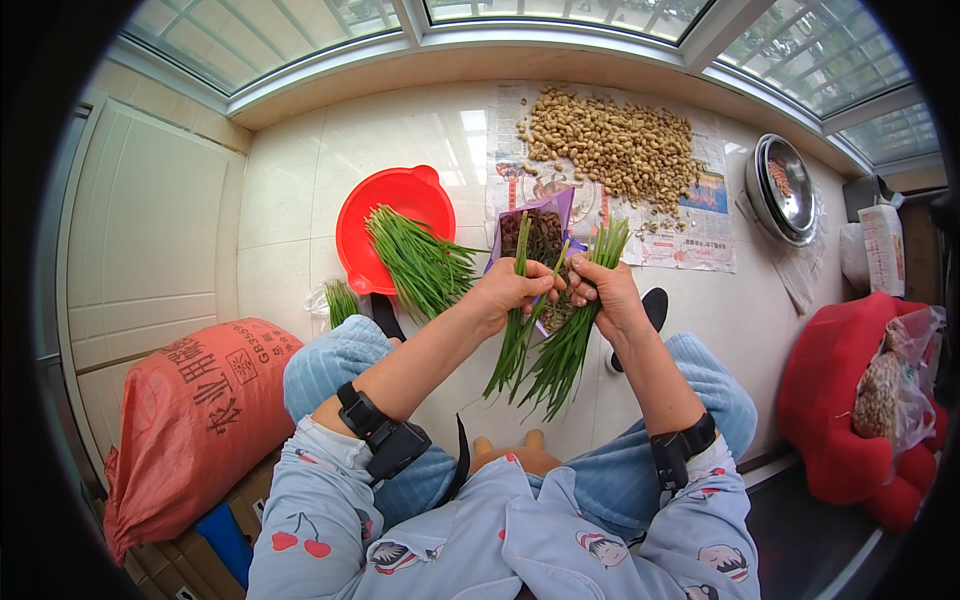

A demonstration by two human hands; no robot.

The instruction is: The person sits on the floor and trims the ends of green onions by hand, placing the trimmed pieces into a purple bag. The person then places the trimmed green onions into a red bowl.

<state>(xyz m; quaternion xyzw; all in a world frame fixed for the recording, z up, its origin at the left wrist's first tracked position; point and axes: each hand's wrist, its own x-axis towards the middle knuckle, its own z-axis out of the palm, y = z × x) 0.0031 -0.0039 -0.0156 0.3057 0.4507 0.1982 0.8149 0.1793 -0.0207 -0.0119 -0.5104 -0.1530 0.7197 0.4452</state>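
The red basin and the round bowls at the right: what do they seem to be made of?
Red basin: probably plastic, smooth and slightly glossy; its rim tabs look moulded in.
Round bowls: likely polished metal, perhaps stainless steel; silvery with bright reflections.

Purple-edged bag (567, 204): one, open, dark brown matter inside. Left hand (514, 290), at the bag's near side: closed on a slim green bunch (511, 350), long stalks hanging. Right hand (606, 288), near side of the bag, just right of the left hand: gripping a fuller green bunch (570, 355). Red basin (408, 188), left of the bag: loose green stalks (418, 258) within, some overhanging the rim. Unshelled peanuts (622, 140), beyond the bag and rightward: heaped on printed newspaper (705, 245). Metal bowls (795, 200), well right of the bag: nested, reddish contents. Orange woven sack (200, 400), well left of the bag, bulging.
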